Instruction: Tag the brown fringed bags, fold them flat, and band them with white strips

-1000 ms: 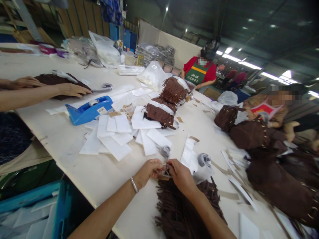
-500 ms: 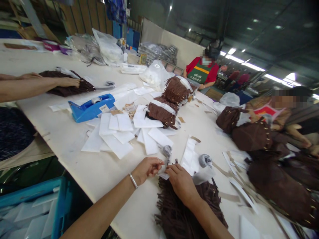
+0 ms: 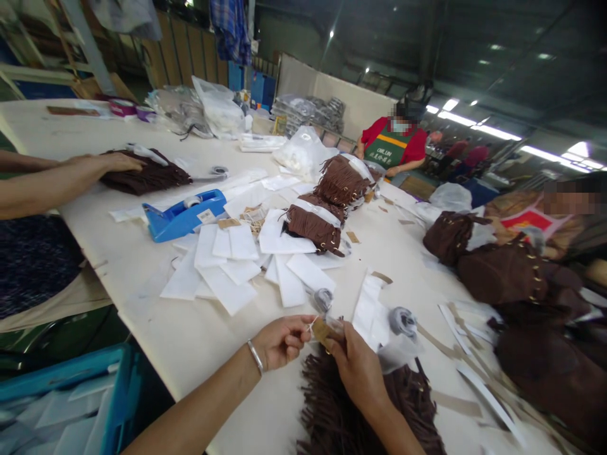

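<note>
Left hand pinches string, right hand grips brown tag above fringe bag; tag seemingly not tied yet.

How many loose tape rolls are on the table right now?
3: one tape roll just beyond the left hand, one beyond the right hand, one past the blue tape dispenser. Paper may hide more.

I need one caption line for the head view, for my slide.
Left hand pinches a string and right hand holds a tan tag over a brown fringed bag on a white table.
</note>
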### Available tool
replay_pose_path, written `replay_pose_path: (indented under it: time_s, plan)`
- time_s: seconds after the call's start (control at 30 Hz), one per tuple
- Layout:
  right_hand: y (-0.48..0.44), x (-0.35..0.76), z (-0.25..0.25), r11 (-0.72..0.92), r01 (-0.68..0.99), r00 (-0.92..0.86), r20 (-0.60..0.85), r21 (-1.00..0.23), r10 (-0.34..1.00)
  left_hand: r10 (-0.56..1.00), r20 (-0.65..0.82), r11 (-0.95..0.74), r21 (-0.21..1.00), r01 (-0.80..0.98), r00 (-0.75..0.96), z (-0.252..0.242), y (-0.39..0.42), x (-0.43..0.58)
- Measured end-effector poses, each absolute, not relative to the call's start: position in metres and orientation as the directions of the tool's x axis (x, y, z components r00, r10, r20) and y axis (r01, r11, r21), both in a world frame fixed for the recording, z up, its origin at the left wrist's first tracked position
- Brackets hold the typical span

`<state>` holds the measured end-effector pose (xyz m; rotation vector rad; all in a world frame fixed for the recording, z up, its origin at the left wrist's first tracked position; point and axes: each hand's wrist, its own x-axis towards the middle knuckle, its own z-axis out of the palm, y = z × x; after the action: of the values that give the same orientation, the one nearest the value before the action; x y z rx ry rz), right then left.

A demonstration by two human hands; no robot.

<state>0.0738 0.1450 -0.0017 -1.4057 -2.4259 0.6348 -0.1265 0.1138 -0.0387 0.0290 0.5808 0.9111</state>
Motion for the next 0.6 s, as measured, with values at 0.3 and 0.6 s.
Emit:
replay_pose_path:
  time_s: [0.3,0.6]
  plan:
    - [0.144,0.053,0.008,0.624,0.768,-0.636,-0.065,-0.143,0.769,0.871,-0.408,0.459,0.481,-0.747,0.273,-0.04,0.102,-0.107]
    - [0.152,0.042,0.01,0.56,0.797,-0.593,-0.118,-0.225,0.796,0.973,-0.205,0.187,0.97,-0.156,-0.106,-0.042,0.099,-0.085]
